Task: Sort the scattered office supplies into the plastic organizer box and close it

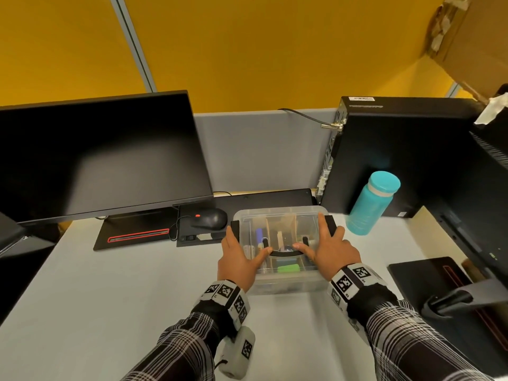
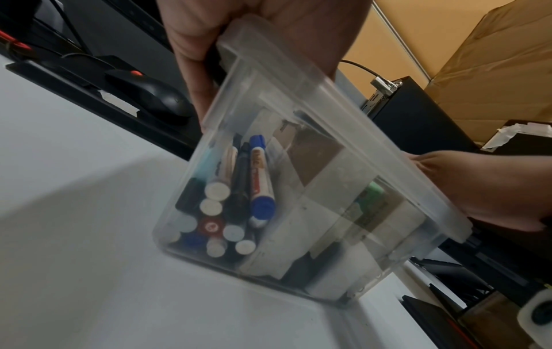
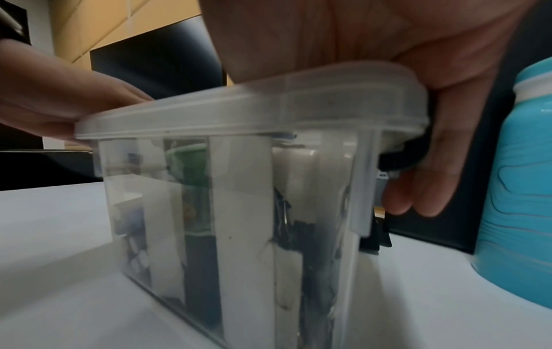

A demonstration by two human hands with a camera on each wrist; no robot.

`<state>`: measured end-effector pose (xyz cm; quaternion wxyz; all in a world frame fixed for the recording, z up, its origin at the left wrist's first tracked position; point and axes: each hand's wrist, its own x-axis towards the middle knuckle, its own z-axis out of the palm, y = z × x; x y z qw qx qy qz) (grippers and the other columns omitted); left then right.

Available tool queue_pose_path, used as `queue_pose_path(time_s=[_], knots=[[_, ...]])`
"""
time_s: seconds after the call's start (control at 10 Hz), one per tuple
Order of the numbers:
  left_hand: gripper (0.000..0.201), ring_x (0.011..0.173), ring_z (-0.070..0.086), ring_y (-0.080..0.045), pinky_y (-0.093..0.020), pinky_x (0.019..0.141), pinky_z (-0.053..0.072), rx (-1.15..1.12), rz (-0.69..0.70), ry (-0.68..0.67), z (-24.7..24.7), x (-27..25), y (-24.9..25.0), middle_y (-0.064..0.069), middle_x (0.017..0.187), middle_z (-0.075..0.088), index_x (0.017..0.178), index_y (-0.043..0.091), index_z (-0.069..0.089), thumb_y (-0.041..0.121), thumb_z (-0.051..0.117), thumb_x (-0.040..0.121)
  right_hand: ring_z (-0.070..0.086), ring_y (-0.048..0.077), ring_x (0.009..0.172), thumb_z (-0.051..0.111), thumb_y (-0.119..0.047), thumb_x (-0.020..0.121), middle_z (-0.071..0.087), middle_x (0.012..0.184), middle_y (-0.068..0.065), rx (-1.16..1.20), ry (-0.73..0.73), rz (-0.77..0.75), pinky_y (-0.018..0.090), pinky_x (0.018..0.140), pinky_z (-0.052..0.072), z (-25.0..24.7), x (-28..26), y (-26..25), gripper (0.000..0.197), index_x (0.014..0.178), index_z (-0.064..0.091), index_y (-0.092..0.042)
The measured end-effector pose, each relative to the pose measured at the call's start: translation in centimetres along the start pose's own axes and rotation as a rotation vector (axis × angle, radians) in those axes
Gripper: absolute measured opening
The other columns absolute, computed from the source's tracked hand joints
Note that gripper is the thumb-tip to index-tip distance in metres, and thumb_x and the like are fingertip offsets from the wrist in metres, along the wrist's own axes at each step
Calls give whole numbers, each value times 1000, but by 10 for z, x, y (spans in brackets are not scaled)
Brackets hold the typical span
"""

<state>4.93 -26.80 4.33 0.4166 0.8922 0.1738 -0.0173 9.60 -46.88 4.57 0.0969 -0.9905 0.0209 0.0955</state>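
The clear plastic organizer box (image 1: pixel 283 220) stands on the white desk with its lid (image 3: pixel 254 111) on top. My left hand (image 1: pixel 240 258) lies on the lid's left side, thumb by the black handle (image 1: pixel 284 253), fingers reaching down over the left black latch (image 1: pixel 234 226). On the lid's right side presses my right hand (image 1: pixel 327 250), its fingers draped over the right black latch (image 3: pixel 403 155). Through the walls I see several markers (image 2: pixel 239 189), a green item (image 1: pixel 287 268) and black binder clips (image 3: pixel 295 231) in separate compartments.
A teal bottle (image 1: pixel 371 204) stands close to the box's right, in front of a black computer tower (image 1: pixel 398 149). A black mouse (image 1: pixel 210 218) and a monitor (image 1: pixel 96 155) sit to the left. Another monitor's stand (image 1: pixel 439 284) is at the right.
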Motion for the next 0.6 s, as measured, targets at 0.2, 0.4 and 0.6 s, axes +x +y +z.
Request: queue_pose_path(time_s=[0.2, 0.4, 0.6], knots=[[104, 134, 40, -28, -41, 104, 40, -7, 21, -14, -4, -2, 0, -7, 155, 22, 151, 20, 5, 61, 63, 75, 47, 33, 122, 28, -82, 73, 30, 141, 15, 97, 32, 10, 44, 93, 49, 3, -5, 2, 94, 148, 2, -31], [92, 139, 33, -19, -39, 113, 30, -258, 98, -174, -16, -9, -22, 3, 156, 25, 149, 34, 0, 77, 38, 77, 23, 35, 141, 35, -73, 82, 13, 157, 14, 87, 159, -77, 47, 113, 31, 6, -10, -2, 92, 150, 0, -21], [79, 135, 40, -19, -42, 115, 28, -211, -63, -219, -35, -21, -77, 1, 153, 33, 147, 40, -3, 75, 26, 83, 14, 23, 146, 46, -37, 93, 20, 157, 4, 199, 369, -551, 46, 116, 23, 22, -59, -25, 60, 146, 25, -20]])
